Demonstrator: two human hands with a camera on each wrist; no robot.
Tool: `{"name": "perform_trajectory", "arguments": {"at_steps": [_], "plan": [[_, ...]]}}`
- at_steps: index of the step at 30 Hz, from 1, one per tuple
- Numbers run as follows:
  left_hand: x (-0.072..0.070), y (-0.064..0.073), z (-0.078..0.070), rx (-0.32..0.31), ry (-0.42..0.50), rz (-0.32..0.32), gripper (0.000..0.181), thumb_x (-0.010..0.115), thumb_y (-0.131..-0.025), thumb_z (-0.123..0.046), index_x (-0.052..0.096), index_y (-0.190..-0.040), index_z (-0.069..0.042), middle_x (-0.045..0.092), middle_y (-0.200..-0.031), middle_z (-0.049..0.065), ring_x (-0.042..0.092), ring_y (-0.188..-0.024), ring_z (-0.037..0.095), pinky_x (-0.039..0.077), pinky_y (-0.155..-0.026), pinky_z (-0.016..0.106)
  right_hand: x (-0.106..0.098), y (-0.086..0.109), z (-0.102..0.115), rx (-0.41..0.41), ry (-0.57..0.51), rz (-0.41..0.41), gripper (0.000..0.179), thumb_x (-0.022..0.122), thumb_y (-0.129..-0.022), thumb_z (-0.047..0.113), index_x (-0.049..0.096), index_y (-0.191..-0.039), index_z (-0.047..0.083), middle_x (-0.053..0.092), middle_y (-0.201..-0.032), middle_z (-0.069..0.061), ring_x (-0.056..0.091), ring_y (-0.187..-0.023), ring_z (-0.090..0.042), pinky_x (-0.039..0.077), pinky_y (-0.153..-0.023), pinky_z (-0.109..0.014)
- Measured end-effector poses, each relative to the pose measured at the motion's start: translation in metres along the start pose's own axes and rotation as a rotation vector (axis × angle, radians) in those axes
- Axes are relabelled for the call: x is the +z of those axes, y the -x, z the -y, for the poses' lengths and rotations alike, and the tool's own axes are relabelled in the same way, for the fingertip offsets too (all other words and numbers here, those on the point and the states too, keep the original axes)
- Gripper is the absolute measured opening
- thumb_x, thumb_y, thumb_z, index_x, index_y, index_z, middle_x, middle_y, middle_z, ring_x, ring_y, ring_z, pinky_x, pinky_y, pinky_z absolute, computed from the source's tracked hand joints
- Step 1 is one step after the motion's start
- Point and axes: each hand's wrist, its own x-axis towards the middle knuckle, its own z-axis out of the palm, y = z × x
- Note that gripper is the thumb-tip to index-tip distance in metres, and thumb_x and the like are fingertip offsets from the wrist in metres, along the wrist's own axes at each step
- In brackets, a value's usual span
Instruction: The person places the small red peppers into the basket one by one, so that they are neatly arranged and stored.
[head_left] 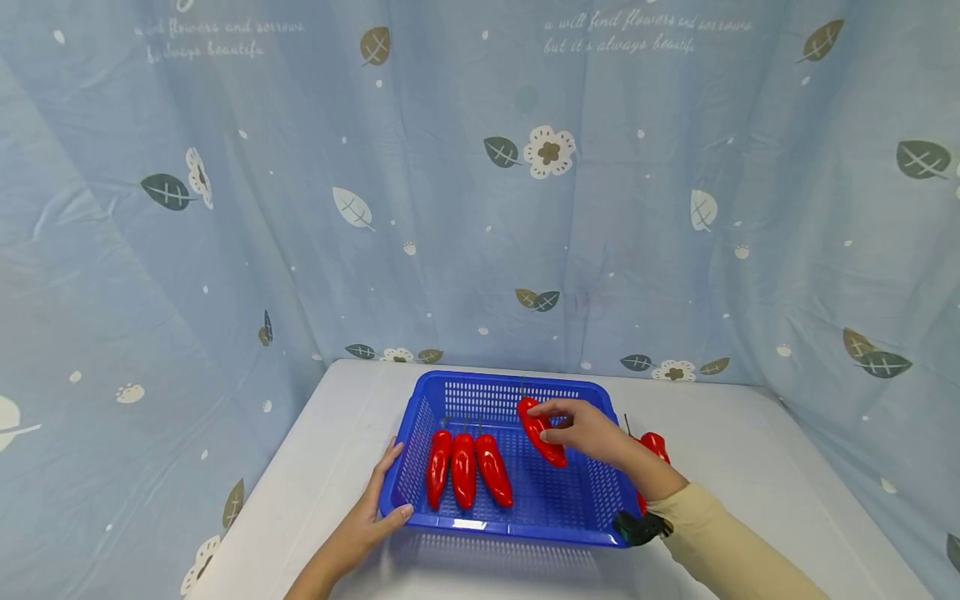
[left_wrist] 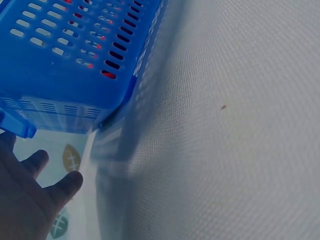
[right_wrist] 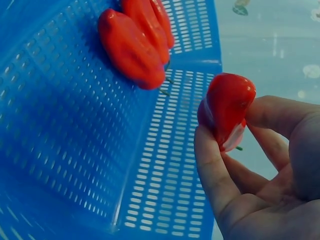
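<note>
A blue plastic basket (head_left: 510,531) stands on the white table, with three red chili peppers (head_left: 463,471) side by side in its left half. My left hand (head_left: 372,500) rests at the basket's front left corner, thumb by the front rim and fingers spread along the left side. In the left wrist view its fingers (left_wrist: 62,190) are straight and splayed beside the blue wall. Over the right half of the basket, my right hand (head_left: 581,429) pinches another red chili pepper (right_wrist: 229,102) between thumb and fingers. This pepper hangs tilted, its stem toward the back rim.
More red peppers (head_left: 655,446) lie on the table just right of the basket, partly hidden by my right forearm. A dark wrist-worn device (head_left: 637,527) overlaps the basket's front right corner. A blue patterned curtain (head_left: 525,208) hangs behind and beside the table (head_left: 720,425).
</note>
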Motion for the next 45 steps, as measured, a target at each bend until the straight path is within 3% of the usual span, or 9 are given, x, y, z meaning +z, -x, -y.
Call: {"name": "perform_trajectory", "arguments": {"at_steps": [8,13,25,33,45], "plan": [[0.001,0.000,0.000,0.002,0.002,0.000,0.087,0.065,-0.093,-0.026,0.013,-0.163,-0.029,-0.004,-0.171,0.015,-0.001,-0.152,0.052,0.009,-0.107,0.079,0.004,-0.006,-0.003,-0.006,-0.004,0.058,0.036,0.075,-0.091,0.010,0.071,-0.127,0.013,0.065,-0.127,-0.015,0.065,-0.101,-0.027,0.062,-0.076,-0.039],[0.001,0.000,-0.001,0.001,0.007,-0.001,0.088,0.065,-0.093,-0.026,0.013,-0.163,-0.029,-0.004,-0.171,0.015,-0.001,-0.152,0.051,0.009,-0.108,0.079,0.005,-0.008,-0.004,0.031,0.001,0.097,0.036,0.077,-0.089,0.011,0.072,-0.125,0.015,0.066,-0.123,-0.011,0.062,-0.103,-0.026,0.062,-0.076,-0.038],[0.000,0.000,-0.003,-0.006,0.021,0.006,0.088,0.066,-0.093,-0.025,0.013,-0.163,-0.028,-0.005,-0.170,0.016,-0.002,-0.152,0.051,0.010,-0.109,0.077,0.014,-0.019,-0.008,0.069,0.060,0.175,0.033,0.077,-0.089,0.012,0.075,-0.121,0.019,0.067,-0.119,-0.007,0.062,-0.098,-0.023,0.061,-0.076,-0.036],[0.001,0.000,-0.003,-0.016,0.029,0.010,0.087,0.065,-0.093,-0.026,0.013,-0.163,-0.029,-0.007,-0.170,0.016,-0.002,-0.152,0.052,0.011,-0.109,0.076,0.025,-0.027,-0.012,0.082,0.126,0.195,0.031,0.077,-0.087,0.008,0.076,-0.116,0.019,0.067,-0.120,-0.008,0.062,-0.106,-0.026,0.061,-0.078,-0.038],[0.000,0.000,0.000,0.012,0.027,0.007,0.087,0.064,-0.094,-0.023,0.012,-0.164,-0.028,-0.006,-0.170,0.016,-0.002,-0.152,0.052,0.009,-0.109,0.078,0.036,-0.034,-0.017,0.072,0.092,0.283,0.031,0.075,-0.088,0.004,0.073,-0.118,0.010,0.067,-0.120,-0.013,0.065,-0.093,-0.022,0.061,-0.077,-0.038]]}}
